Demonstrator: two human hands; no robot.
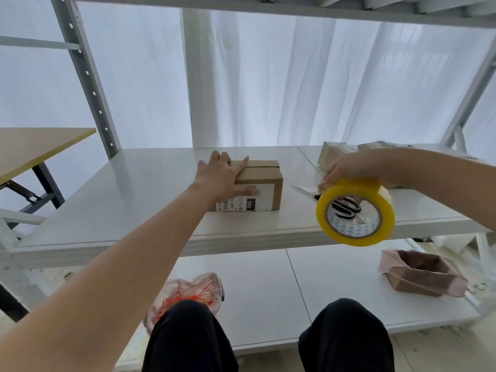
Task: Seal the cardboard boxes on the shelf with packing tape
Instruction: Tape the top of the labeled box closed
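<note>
Right now your left-hand fingers (225, 158) lie straight and spread across the top of the cardboard box (265, 183), at its left end, with the thumb flat along the labelled near face; the left hand (218, 178) rests on the box and presses it down rather than curling round it. The box sits on the middle shelf (128, 200), about centre, with its long axis running left to right; the top seam (264, 165) runs the same way and, as far as the view tells, carries no tape yet.

Your right-hand fingers (324, 183) are curled over the upper rim of the yellow tape roll (355, 213), gripping it; the right hand (349, 166) holds the roll in the air to the right of the box and nearer to you, over the shelf's near edge, well apart from the cardboard. No free tail of tape shows on the roll.

So the seam lies to the left of the roll and a little farther away; the right hand is the one to carry tape across, and I judge the pull should follow the box's long axis, starting at the right end, since your left hand covers the other end.

Scissors (346, 209) lie on the shelf behind the roll, seen through its core; more boxes (334, 154) stand at the far right.
</note>
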